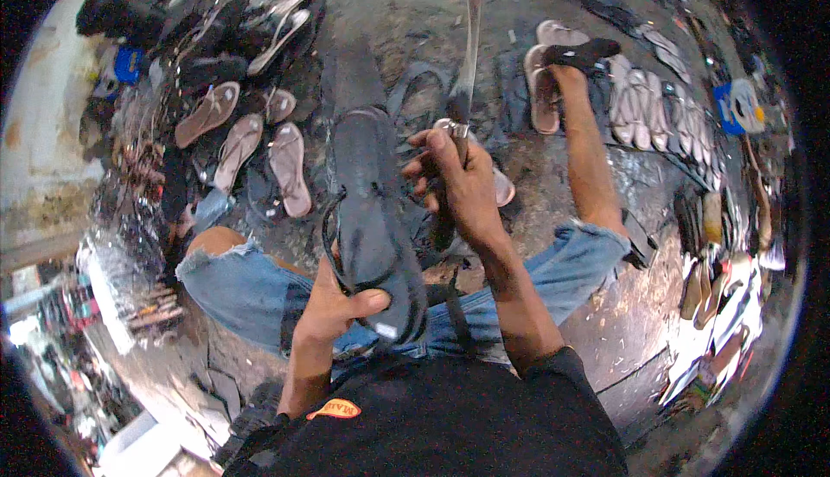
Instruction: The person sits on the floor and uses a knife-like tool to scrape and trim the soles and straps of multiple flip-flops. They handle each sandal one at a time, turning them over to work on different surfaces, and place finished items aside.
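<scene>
Apparently readying at centre frame: pinching sandal (pixel 378 230) in left hand (pixel 327 311), gripping knife (pixel 470 44) in right hand (pixel 472 190); next probably requiring steadiness.

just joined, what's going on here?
A seated person's left hand grips a flat black sandal with a thin black strap, thumb pressed near its lower end. The right hand holds a long, narrow, silvery metal tool upright in the picture, its shaft pointing away from the body and clear of the sandal. Pale pinkish-brown flat sandals lie on the dirty grey floor.
</scene>
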